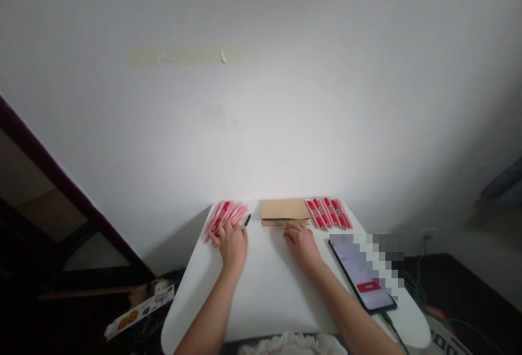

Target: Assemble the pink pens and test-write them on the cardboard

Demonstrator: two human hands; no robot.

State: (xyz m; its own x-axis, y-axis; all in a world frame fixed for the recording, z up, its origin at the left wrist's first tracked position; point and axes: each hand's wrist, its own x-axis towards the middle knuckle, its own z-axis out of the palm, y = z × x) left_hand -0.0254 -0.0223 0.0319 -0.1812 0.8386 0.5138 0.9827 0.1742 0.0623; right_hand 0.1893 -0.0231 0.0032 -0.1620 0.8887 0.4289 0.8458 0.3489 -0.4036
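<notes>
My left hand [231, 243] lies palm down over a loose group of pink and red pens [222, 212] at the table's far left, its fingers spread across them. Beside its thumb side, a pen with a black end [247, 219] points away from me; whether the hand touches it I cannot tell. My right hand [300, 242] rests on the table with its fingers curled in, and nothing shows in them. Just beyond it sits a flat brown cardboard piece [284, 210], with a dark gap along its near side. Right of the cardboard, several pink and red pens [328, 213] lie side by side.
A phone [362, 276] with a lit screen lies on the right of the white table [269, 300], a cable [392, 325] running from its near end. The table's far edge meets a pale wall [277, 126]. A printed box [141, 311] is low on the left.
</notes>
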